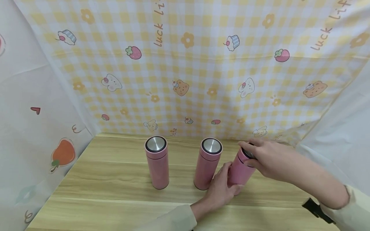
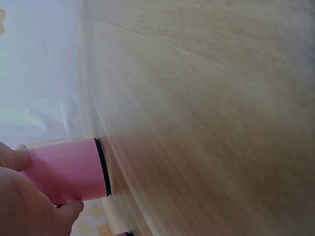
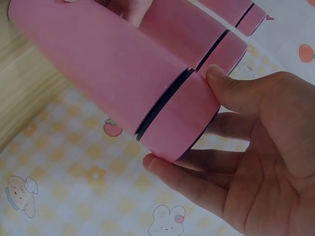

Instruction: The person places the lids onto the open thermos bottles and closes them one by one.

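Observation:
A pink thermos bottle (image 1: 240,171) stands at the right of a row, its lid up. My left hand (image 1: 221,189) grips the lower part of its body, with thumb and fingers on either side. From above, my right hand (image 1: 261,157) holds the lid (image 3: 184,118), thumb and fingers around its rim. A dark ring marks the seam between lid and body in the right wrist view. The bottle's black-edged base (image 2: 102,167) is close to the tabletop in the left wrist view; whether it touches I cannot tell.
Two more pink thermos bottles stand upright with silver-topped lids: the middle one (image 1: 206,165) right beside my left hand, the left one (image 1: 158,165) farther off. The wooden table (image 1: 115,183) ends at a yellow checked cloth (image 1: 202,96) behind, with white cloth (image 1: 37,80) at the left.

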A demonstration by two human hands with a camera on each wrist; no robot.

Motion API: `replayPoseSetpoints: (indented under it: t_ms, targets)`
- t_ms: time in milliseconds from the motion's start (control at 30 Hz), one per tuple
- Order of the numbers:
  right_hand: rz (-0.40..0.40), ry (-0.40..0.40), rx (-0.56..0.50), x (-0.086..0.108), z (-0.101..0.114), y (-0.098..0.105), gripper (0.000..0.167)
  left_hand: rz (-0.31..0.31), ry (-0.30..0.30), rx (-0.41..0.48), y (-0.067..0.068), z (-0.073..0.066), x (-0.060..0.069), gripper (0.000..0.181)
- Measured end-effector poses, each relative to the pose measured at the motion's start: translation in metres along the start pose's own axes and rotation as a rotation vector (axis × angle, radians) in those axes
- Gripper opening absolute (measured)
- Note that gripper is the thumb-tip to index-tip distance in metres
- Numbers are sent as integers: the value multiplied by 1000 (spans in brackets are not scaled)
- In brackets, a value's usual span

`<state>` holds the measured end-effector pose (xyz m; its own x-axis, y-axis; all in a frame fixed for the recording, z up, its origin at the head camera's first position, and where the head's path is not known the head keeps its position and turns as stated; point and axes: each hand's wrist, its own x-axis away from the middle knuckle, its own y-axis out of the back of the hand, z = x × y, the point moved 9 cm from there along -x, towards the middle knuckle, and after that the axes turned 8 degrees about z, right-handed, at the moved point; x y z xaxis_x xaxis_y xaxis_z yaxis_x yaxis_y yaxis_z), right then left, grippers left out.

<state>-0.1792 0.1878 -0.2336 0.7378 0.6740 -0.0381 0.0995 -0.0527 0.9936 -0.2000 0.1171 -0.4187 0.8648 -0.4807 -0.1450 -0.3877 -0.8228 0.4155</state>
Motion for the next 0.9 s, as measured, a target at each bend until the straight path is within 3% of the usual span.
replayPoseSetpoints:
  t_ms: [233,433,733,900]
  targets:
    - [-36,0,50,0,6,0,50,1,-2,-6,0,-1,0,68]
    - [-33,28,-3,1,2,-1,54,1,9,-5,1,-1,1,68]
    - [-5,270,-185,-2,-8,-3,68,10,9,-12,0,-1,1,69]
    - [48,293,-242,-1,-13,-4,71,11,2,-15,0,-1,1,70]
